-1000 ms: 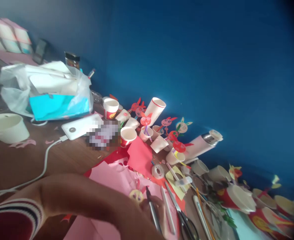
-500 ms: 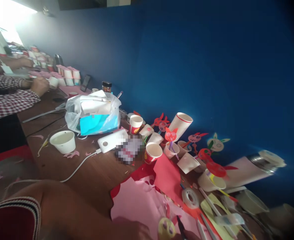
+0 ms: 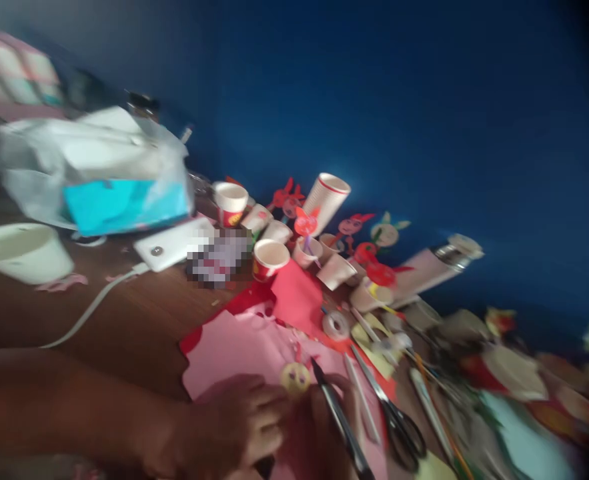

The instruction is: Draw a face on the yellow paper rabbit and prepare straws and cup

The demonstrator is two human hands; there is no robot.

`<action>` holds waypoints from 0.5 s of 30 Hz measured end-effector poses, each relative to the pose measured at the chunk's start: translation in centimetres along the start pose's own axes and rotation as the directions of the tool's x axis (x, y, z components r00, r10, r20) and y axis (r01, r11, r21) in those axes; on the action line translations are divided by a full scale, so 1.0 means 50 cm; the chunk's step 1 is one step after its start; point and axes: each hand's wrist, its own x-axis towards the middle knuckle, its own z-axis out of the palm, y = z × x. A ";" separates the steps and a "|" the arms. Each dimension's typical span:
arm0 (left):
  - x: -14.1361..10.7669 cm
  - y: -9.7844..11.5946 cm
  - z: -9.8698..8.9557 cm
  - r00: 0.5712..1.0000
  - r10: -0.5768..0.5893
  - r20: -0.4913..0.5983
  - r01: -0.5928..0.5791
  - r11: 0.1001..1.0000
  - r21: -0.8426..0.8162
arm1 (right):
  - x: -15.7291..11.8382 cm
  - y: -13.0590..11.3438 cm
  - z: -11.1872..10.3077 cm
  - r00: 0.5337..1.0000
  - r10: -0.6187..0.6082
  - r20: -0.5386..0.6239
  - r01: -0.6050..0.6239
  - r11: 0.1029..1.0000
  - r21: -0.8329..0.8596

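Note:
My left hand [image 3: 244, 423] lies low in the view over pink paper [image 3: 234, 353], its fingers closed at the left edge of a small round yellow face cutout [image 3: 295, 378]. My right hand [image 3: 337, 410], just right of the cutout, is closed around a black pen [image 3: 338, 417] whose tip points up beside the face. The cutout has drawn eyes and reddish ear shapes above it. Black-handled scissors [image 3: 391, 410] and a white stick [image 3: 363, 399] lie to the right of my right hand. Motion blur softens the fingers.
Paper cups [image 3: 271, 259] with red animal faces stand along the blue wall, near a tape roll [image 3: 335, 325] and a tilted flask [image 3: 424, 270]. Leftward are a white power bank [image 3: 174, 245] with a cable, a plastic bag [image 3: 39, 167] and a white bowl [image 3: 24, 250].
The view has swung right and down, so things appear further left and higher. Both hands and the scissors show more fully. The other people's hands at the left have left the view.

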 end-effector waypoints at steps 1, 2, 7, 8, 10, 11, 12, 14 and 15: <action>0.001 0.001 0.004 0.999 -0.035 0.010 0.035 0.999 -0.004 | 0.006 0.012 -0.017 1.000 0.004 -0.002 -0.004 1.000 -0.022; 0.001 0.001 0.009 1.000 -0.026 0.015 0.026 1.000 -0.001 | 0.011 0.023 -0.034 1.000 0.008 -0.002 -0.008 0.999 -0.040; 0.001 0.010 0.026 0.997 -0.063 -0.032 0.064 0.998 0.028 | 0.021 0.060 -0.092 0.999 -0.001 0.041 0.003 0.999 -0.048; 0.002 0.014 0.027 0.996 -0.079 -0.044 0.081 0.995 0.055 | 0.020 0.063 -0.095 0.998 -0.004 0.055 0.007 0.999 -0.039; 0.005 0.020 0.029 0.994 -0.101 -0.044 0.105 0.989 0.108 | 0.017 0.067 -0.094 0.997 -0.008 0.078 0.010 1.000 -0.017; 0.007 0.021 0.030 0.994 -0.102 -0.033 0.106 0.986 0.127 | 0.015 0.068 -0.090 0.996 -0.008 0.086 0.008 1.000 -0.008; 0.009 0.022 0.032 0.995 -0.097 -0.017 0.099 0.986 0.137 | 0.012 0.069 -0.086 0.996 -0.005 0.091 0.005 1.000 0.001; 0.012 0.019 0.034 0.996 -0.090 0.021 0.086 0.987 0.136 | 0.009 0.070 -0.076 0.995 0.005 0.095 -0.007 1.000 0.016; 0.014 0.018 0.035 0.995 -0.089 0.039 0.083 0.988 0.128 | 0.008 0.070 -0.072 0.995 0.011 0.094 -0.013 1.000 0.022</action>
